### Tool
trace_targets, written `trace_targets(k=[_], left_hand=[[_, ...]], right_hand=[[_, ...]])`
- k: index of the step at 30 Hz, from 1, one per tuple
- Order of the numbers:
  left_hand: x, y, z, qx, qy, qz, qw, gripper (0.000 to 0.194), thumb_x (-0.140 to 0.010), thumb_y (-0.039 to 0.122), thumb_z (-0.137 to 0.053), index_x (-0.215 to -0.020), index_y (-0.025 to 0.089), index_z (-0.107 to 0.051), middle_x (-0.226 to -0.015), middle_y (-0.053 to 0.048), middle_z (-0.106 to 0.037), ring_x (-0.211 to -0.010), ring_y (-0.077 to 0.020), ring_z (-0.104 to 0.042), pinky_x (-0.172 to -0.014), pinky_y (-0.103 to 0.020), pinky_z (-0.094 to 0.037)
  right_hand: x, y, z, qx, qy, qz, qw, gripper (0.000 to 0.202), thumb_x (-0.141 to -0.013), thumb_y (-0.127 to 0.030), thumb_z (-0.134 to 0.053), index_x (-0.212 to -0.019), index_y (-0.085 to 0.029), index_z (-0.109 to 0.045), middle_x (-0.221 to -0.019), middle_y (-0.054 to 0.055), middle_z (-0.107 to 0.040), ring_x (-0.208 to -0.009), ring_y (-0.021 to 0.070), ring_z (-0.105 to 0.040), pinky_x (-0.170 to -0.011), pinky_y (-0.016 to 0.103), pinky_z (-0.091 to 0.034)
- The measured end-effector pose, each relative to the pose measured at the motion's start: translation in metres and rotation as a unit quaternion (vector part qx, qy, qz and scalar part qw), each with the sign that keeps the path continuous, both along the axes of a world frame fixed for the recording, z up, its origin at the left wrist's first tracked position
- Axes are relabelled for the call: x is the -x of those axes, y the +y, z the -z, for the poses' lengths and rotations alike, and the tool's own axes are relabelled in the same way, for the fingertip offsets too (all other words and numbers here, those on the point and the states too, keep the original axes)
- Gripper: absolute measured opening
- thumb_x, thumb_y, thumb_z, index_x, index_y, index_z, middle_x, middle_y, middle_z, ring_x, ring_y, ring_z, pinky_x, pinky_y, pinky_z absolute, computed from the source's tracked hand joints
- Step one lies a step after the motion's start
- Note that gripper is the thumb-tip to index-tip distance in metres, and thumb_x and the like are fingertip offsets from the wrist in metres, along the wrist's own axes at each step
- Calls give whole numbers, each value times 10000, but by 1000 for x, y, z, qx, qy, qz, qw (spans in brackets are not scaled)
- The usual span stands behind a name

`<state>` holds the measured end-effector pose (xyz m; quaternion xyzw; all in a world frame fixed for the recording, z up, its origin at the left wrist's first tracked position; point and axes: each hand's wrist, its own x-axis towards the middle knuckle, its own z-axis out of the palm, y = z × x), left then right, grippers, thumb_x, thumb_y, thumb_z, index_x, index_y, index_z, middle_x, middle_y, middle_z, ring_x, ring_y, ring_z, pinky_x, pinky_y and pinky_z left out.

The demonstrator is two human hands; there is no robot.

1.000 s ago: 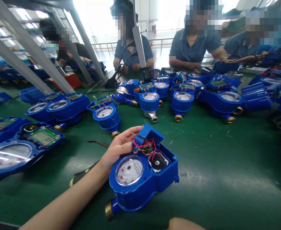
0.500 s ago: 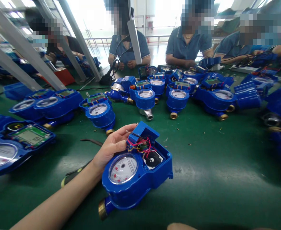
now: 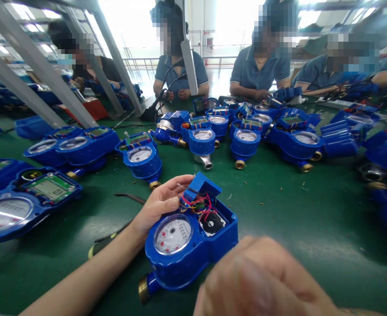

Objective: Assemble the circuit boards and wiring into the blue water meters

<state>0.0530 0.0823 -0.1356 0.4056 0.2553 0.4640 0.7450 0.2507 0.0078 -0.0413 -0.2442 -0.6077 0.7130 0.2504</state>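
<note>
A blue water meter [image 3: 176, 263] rests on the green table in front of me, its round dial facing up and a brass fitting toward me. Its square compartment is uncovered, with red and yellow wires [image 3: 202, 205] and a black round part [image 3: 212, 223] inside. A small blue box piece [image 3: 200, 186] stands tilted at the compartment's far edge. My left hand [image 3: 163, 199] grips the meter's far left side, thumb near the wires; some fingers are hidden. Close to the camera, my right hand [image 3: 259, 281] is curled and blurred, covering the meter's near right corner. Whatever it holds is hidden.
More water meters stand at the left [image 3: 12, 210] and across the back [image 3: 246, 142]. A dark-handled tool [image 3: 107, 243] with yellow-green trim lies beside my left forearm. Tiny brass bits [image 3: 261, 203] are scattered on the table [image 3: 298, 219]. Co-workers [image 3: 259, 70] sit opposite; grey posts [image 3: 38, 66] slant at left.
My right hand has risen from the bottom edge into view, in front of the meter's near right corner. My left hand keeps its grip. The whole view has shifted slightly.
</note>
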Motion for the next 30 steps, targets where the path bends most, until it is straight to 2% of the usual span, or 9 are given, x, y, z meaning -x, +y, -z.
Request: trace_targets(k=[1,3,5,7,9,11,16,25,30], left_hand=[[0,0,0,-2,0,2,1000,500,-719,284,-805,-1188,196,-655,-1143,-106,-719,-1006,-280,-699,-869,-339,-561],[0,1,0,-8,3,-1,1000,513,-712,282,-814,-1192,194,-657,-1117,-99,-729,-1000,-263,-699,-852,-303,-557],[0,1,-1,-16,5,-5,1000,512,-714,280,-815,-1193,190,-660,-1107,-101,-731,-1011,-258,-694,-859,-291,-548],[0,1,-2,-22,2,-2,1000,495,-720,281,-812,-1185,192,-667,-1091,-101,-735,-1004,-253,-695,-861,-290,-545],[0,0,-2,-26,0,3,1000,487,-726,280,-806,-1185,196,-669,-1081,-98,-736,-986,-244,-699,-861,-290,-543],[0,0,-2,-28,1,7,1000,486,-731,279,-800,-1191,200,-666,-1087,-96,-733,-972,-237,-700,-863,-292,-542],[1,0,-2,-28,7,10,1000,501,-722,299,-807,-1191,200,-661,-1102,-97,-724,-987,-238,-690,-876,-296,-533],[2,2,0,-26,19,7,999,543,-689,295,-835,-1194,194,-663,-1074,-101,-733,-987,-254,-689,-854,-302,-539],[0,0,-4,-27,23,10,999,500,-709,276,-824,-1178,200,-672,-1083,-90,-732,-993,-240,-691,-851,-273,-543]], right_hand=[[-2,6,-3,-91,-31,89,991,510,-970,-524,-460,-569,-209,-427,-521,-56,-384,-485,82,-427,-495,217,-401],[-5,20,-7,-272,-103,247,924,369,-951,-313,-571,-606,-202,-499,-565,-43,-469,-530,97,-448,-506,243,-371],[-8,32,-6,-366,-157,296,868,235,-911,-193,-640,-684,-194,-577,-653,-31,-545,-597,106,-494,-555,244,-389],[-9,41,0,-398,-185,278,855,120,-890,-166,-685,-782,-187,-638,-767,-8,-597,-704,125,-550,-626,240,-424],[-10,46,7,-407,-204,258,852,58,-871,-155,-716,-878,-183,-666,-864,15,-611,-800,149,-571,-694,248,-445],[-9,48,13,-411,-209,251,851,79,-877,-127,-702,-919,-184,-667,-913,28,-608,-846,163,-572,-737,264,-453],[-9,54,17,-385,-178,223,878,126,-930,-104,-608,-863,-197,-660,-895,17,-604,-847,159,-583,-754,266,-459],[-13,65,20,-324,-164,209,908,183,-903,-44,-620,-806,-187,-679,-826,-15,-599,-814,141,-586,-734,251,-441],[-9,61,20,-327,-215,243,888,173,-866,-30,-671,-752,-159,-684,-798,-12,-546,-756,130,-546,-674,254,-411]])
